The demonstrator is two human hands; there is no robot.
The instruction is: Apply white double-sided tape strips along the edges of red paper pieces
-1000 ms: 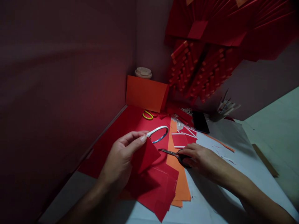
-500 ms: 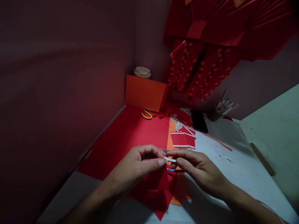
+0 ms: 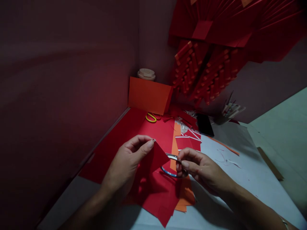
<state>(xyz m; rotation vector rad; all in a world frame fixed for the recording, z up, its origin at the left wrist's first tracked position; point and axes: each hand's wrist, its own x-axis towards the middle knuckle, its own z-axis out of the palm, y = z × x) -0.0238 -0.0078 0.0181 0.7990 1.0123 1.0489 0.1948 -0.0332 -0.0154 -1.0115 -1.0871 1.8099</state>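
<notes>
My left hand [image 3: 128,163] is closed, with thumb and forefinger pinching a piece of red paper [image 3: 153,158] by its upper edge. A tiny pale bit shows at the fingertips. The paper is raised and tilted, its corner pointing right. Just beyond that corner is my right hand [image 3: 202,167], its fingers closed around the right side of a thin ring, which looks like a tape roll [image 3: 170,173], blue and white along its lower edge. The paper corner partly covers the ring. Under both hands lie more red paper [image 3: 163,204] and orange paper [image 3: 187,195].
Yellow-handled scissors [image 3: 151,118] lie before a folded orange card [image 3: 148,95], with a lidded cup [image 3: 146,74] behind. White-edged red pieces [image 3: 187,143], a phone [image 3: 204,124] and a pen holder [image 3: 222,117] stand farther right. Red paper decorations [image 3: 206,73] hang above; a wall [image 3: 72,95] borders the left.
My left hand has moved up and left with the red paper, away from my right hand. The white strip that stretched between my fingertips no longer spans them. My right hand has shifted slightly.
</notes>
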